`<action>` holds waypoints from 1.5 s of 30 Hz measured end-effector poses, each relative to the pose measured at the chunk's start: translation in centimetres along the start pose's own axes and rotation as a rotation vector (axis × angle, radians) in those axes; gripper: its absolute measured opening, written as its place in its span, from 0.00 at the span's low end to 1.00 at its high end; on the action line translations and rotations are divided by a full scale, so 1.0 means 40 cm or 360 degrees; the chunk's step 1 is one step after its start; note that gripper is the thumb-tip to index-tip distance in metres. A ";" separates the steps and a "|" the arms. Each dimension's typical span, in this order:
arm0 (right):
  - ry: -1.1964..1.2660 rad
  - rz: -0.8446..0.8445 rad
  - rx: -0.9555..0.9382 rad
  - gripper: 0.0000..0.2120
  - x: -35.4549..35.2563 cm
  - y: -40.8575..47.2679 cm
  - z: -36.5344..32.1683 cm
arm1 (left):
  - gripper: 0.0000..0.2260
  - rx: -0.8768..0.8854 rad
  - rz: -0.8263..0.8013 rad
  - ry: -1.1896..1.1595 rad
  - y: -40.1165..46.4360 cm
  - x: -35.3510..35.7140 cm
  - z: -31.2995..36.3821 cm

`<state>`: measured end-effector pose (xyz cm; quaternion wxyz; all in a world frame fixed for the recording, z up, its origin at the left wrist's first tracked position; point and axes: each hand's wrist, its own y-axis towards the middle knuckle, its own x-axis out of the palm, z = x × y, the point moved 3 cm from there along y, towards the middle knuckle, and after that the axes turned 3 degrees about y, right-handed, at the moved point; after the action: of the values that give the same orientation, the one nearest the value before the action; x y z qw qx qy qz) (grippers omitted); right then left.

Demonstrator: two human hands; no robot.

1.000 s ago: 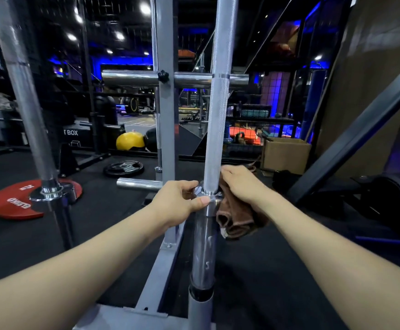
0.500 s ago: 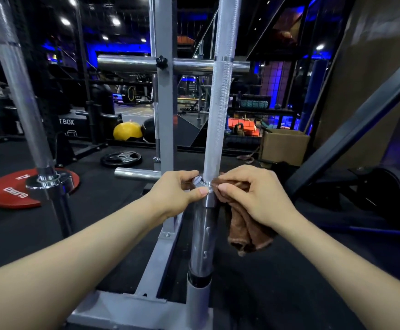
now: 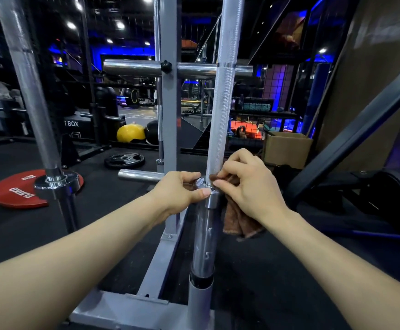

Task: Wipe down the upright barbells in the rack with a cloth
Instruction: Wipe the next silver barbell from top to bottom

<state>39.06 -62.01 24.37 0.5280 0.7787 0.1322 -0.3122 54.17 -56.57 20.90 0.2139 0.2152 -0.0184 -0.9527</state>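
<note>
From the head camera, the upright knurled steel barbell [image 3: 220, 115] stands with its smooth sleeve dropped into the grey tubular socket [image 3: 200, 303] at the corner of the grey steel rack base [image 3: 132, 310]. At the collar of this barbell, the left hand [image 3: 177, 192] has its fingers and thumb curled round the collar from the left, while the right hand [image 3: 249, 184] pinches the brown terry cloth [image 3: 238, 222] against the bar just above the collar, the cloth's loose end hanging down to the right of the sleeve. Left of this barbell the rack's grey upright post [image 3: 169, 115] carries chrome pegs. Further left stands a second steel barbell [image 3: 27, 91], with a red weight plate [image 3: 15, 191] on the floor behind its collar. To the right, behind the right hand, sits an open cardboard box [image 3: 287, 148]; its contents cannot be made out
</note>
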 end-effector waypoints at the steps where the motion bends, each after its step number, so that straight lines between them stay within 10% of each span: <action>1: -0.0009 0.0027 -0.0028 0.06 -0.005 0.004 -0.005 | 0.27 -0.0001 0.0005 0.0002 0.000 0.001 0.000; 5: -0.0022 0.0250 -0.0089 0.05 -0.015 0.025 -0.018 | 0.28 0.0000 0.0006 0.0014 0.005 0.003 -0.004; 16: -0.0326 -0.0376 0.0124 0.04 -0.021 0.043 0.041 | 0.28 -0.0031 0.0018 -0.0003 0.011 0.005 0.000; 22: 0.0103 -0.0058 0.0350 0.06 -0.037 0.093 0.068 | 0.29 -0.0004 0.0039 -0.0029 0.010 0.008 -0.004; 26: 0.0158 -0.0492 0.0411 0.11 0.050 0.093 0.069 | 0.28 0.0036 0.0063 0.0020 -0.002 0.014 -0.001; 45: 0.0134 -0.0433 0.0155 0.07 -0.046 0.012 0.037 | 0.28 0.0072 0.0007 0.0109 -0.024 0.006 0.007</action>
<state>37.40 -63.31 25.52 0.4365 0.7906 0.2432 -0.3538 53.46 -55.82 20.94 0.2116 0.2526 -0.0331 -0.9436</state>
